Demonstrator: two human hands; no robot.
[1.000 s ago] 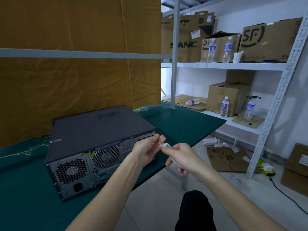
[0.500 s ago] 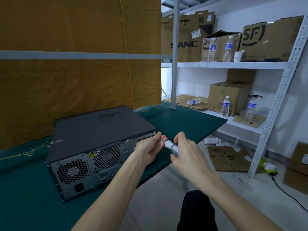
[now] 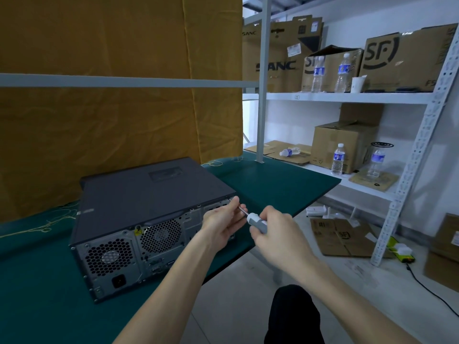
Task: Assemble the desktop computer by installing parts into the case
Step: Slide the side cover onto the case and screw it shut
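Note:
A dark grey desktop case (image 3: 149, 194) lies flat on the green table (image 3: 273, 184), its lid on and its rear panel with two fan grilles facing me. My right hand (image 3: 275, 229) grips the grey-and-white handle of a screwdriver (image 3: 257, 220). The thin metal shaft runs up and left to the case's upper right rear corner. My left hand (image 3: 223, 222) pinches that shaft near the tip, right against the corner. The tip itself is hidden by my fingers.
The table's right edge drops off just beyond my hands. A white metal shelf rack (image 3: 347, 98) at the right holds cardboard boxes and water bottles. Flattened cardboard (image 3: 340, 237) and a cable lie on the floor. An orange cloth hangs behind the case.
My right hand has turned on the handle, so more of the grey grip shows. The left hand has stayed pinched on the shaft at the case's corner.

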